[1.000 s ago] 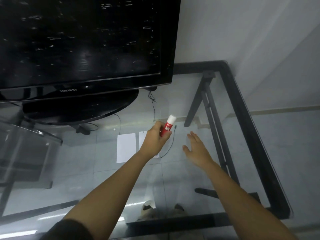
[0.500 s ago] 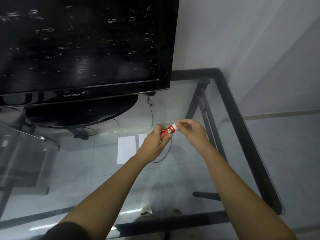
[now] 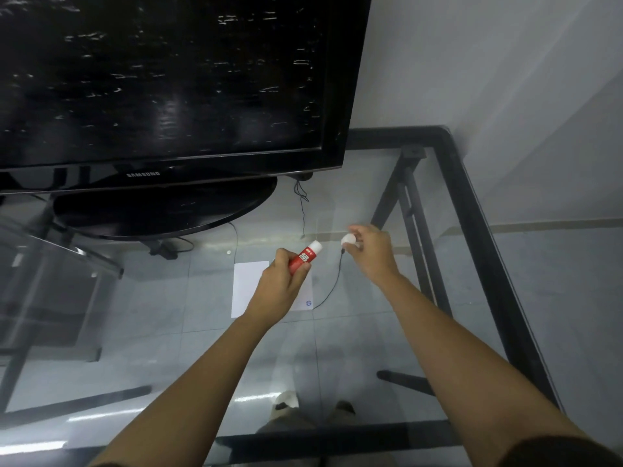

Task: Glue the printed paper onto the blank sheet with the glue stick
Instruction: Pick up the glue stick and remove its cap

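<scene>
Red glue stick (image 3: 304, 258) is sitting light and rigid in the left hand (image 3: 279, 291), grip wrapping its barrel; right hand (image 3: 372, 251) is pinching the cap (image 3: 348, 240).

A glass table (image 3: 421, 183) with a black frame carries the lot — a television (image 3: 168, 79), two white sheets (image 3: 247, 286) side by side, a thin black cable (image 3: 332, 286).

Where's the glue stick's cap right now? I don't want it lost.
In the head view the white cap is pinched in the right hand, right of the glue stick held by the left hand, above the glass table.
</scene>
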Motion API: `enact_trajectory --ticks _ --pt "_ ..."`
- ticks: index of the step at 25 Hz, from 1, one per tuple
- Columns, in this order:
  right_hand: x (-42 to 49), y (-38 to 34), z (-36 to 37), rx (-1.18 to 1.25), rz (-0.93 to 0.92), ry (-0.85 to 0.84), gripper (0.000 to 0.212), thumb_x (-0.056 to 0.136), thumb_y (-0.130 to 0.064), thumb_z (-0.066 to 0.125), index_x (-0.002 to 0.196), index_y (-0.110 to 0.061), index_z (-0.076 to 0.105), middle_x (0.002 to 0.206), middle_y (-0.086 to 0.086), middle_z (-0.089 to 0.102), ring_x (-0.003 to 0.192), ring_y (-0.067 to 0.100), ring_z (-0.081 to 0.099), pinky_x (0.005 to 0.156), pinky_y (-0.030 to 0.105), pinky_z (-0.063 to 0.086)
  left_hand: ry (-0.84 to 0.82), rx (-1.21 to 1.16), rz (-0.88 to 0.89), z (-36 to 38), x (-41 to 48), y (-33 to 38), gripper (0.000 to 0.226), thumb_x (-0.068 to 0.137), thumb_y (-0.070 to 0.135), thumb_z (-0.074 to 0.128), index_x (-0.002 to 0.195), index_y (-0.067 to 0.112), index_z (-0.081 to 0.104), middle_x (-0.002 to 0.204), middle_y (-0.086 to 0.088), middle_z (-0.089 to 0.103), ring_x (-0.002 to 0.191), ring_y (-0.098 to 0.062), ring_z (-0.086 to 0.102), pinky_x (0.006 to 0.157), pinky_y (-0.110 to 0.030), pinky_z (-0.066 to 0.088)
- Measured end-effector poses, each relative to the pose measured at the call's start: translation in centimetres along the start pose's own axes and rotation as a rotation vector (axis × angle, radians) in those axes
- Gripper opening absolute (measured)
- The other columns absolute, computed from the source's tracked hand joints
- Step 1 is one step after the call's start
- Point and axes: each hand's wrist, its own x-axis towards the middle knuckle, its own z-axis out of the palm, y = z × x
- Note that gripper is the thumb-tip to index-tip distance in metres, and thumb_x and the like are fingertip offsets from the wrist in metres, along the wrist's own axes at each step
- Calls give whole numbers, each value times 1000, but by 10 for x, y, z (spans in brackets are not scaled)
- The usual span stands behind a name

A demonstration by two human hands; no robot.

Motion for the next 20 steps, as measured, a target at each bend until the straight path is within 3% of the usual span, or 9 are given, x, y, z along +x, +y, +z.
enact_trajectory --ticks 3,6,10,12,14,16,18,20 --pt "4 11 12 -170 -33 -62 33 85 -5 62 118 -4 58 119 17 58 105 30 56 90 29 43 12 -1 -34 -4 1 -2 19 93 38 48 99 22 39 81 3 56 64 -8 53 51 -18 35" --pt "0 17 18 -155 1 -69 49 85 -5 62 131 -7 46 129 17 54 118 31 51 100 36 39 13 -7 -50 -2 -2 -2 19 93 38 48 100 23 39 86 4 55 67 -6 53 52 -15 34" --pt "-2 10 11 -158 50 -115 69 83 -15 66 141 -10 30 137 17 46 124 32 45 103 42 37 28 -46 -46 -4 -4 0 13 93 29 49 100 22 41 78 4 54 59 -8 50 49 -15 34" --pt "-10 3 0 -109 42 -67 58 84 -26 65 134 -8 42 130 16 51 117 30 50 98 39 43 35 -117 -57 -10 -4 5 10 92 22 47 100 23 42 77 1 54 57 -8 46 46 -13 36" --pt "-26 -8 -12 21 34 0 39 86 -33 62 118 -11 59 114 7 63 103 22 59 83 22 47 62 -224 -24 -17 -7 13 14 92 23 48 104 25 42 85 2 56 63 -11 51 51 -12 41" --pt "-44 -27 -22 180 38 -6 33 86 -41 58 108 -18 66 95 -9 66 92 8 62 70 6 39 68 -340 38 -23 -12 23 19 91 27 54 104 27 40 99 0 58 77 -20 59 65 -26 50" --pt "-59 -49 -34 342 48 -48 39 84 -52 54 108 -25 66 89 -24 60 86 -8 57 66 5 36 53 -388 84 -26 -20 35 21 90 30 56 93 32 36 98 -6 60 83 -33 60 70 -44 51" --pt "-68 -66 -44 469 46 -80 33 81 -57 52 100 -35 66 88 -28 61 83 -12 57 67 7 39 38 -366 140 -27 -28 44 24 88 39 56 84 38 32 93 -6 61 77 -30 60 63 -40 50"
